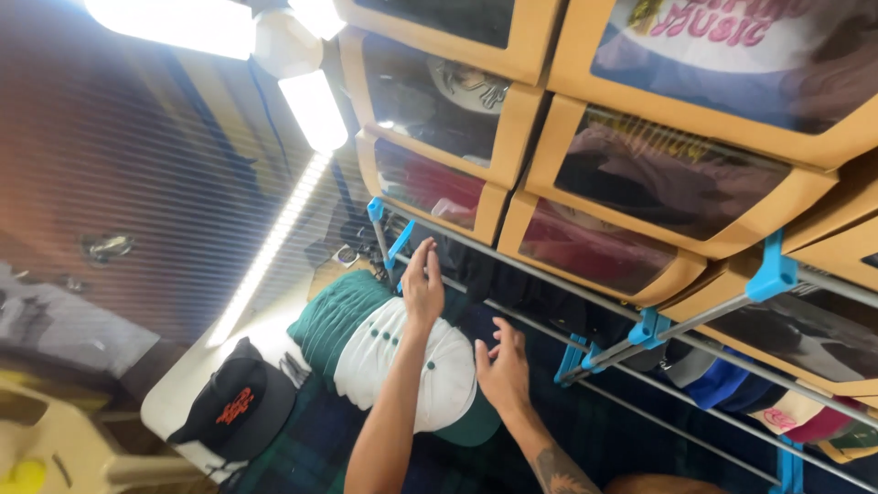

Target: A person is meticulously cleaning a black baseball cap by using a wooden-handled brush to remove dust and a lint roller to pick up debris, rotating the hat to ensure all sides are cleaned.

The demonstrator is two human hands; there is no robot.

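Fingers of left hand [422,288] spread above white cap [402,361].

Stacked cardboard storage boxes [631,174] w/ clear front windows, folded clothing visible inside, fill upper right. Below them, metal rack rails [549,279] joined by blue plastic connectors [773,273]. More caps [732,380], blue and pink, hang under rack at right. Black cap [236,407] w/ orange emblem sits at lower left on white table [169,402]. Bright strip lights [274,233] run along striped wall, left.
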